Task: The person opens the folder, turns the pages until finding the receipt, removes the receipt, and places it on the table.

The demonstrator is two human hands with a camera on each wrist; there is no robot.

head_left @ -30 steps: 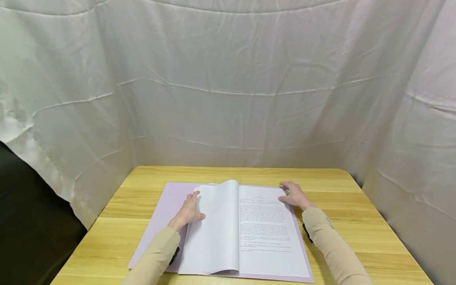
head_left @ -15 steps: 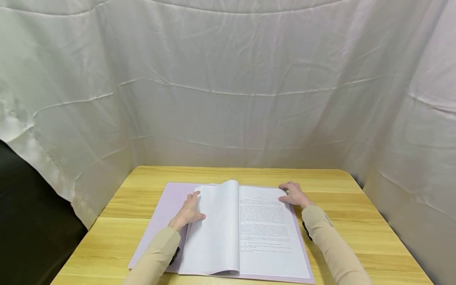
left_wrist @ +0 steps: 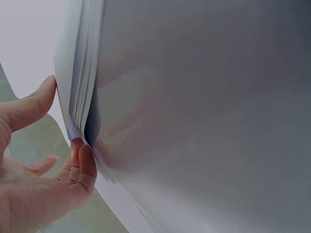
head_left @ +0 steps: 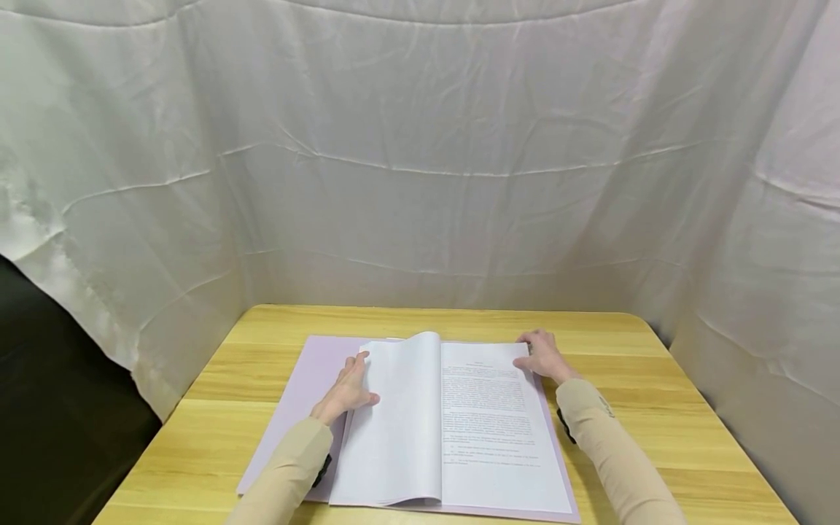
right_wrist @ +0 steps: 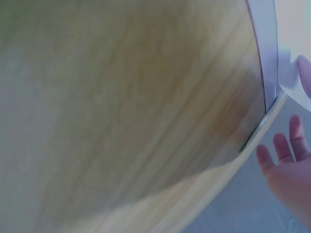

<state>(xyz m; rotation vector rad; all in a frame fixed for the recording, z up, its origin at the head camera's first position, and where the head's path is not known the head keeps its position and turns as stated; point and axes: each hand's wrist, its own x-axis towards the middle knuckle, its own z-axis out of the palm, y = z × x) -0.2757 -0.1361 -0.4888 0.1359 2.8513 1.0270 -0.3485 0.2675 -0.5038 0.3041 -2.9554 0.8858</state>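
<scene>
A lilac folder (head_left: 326, 364) lies open with a thick document of white sheets. My left hand (head_left: 345, 390) grips the outer edge of the turned-over pages (head_left: 400, 415), which bulge near the spine. In the left wrist view its thumb (left_wrist: 36, 104) lies against one side of the stack and curled fingers (left_wrist: 85, 165) against the other. My right hand (head_left: 545, 357) pinches the far right corner of the printed page (head_left: 488, 408), thumb on the printed side, index finger mostly hidden behind the corner. The right wrist view shows the other fingers (right_wrist: 283, 148) loose below the sheet.
The wooden table (head_left: 669, 437) has rounded far corners, and its edge (right_wrist: 218, 182) passes close to the right hand in the right wrist view. Grey-white cloth (head_left: 420, 219) hangs behind and on both sides. Something dark (head_left: 52, 408) shows at the left.
The fingers of my right hand have shifted slightly right, from the top of the page's corner to behind it. My left hand and the turned pages keep their place.
</scene>
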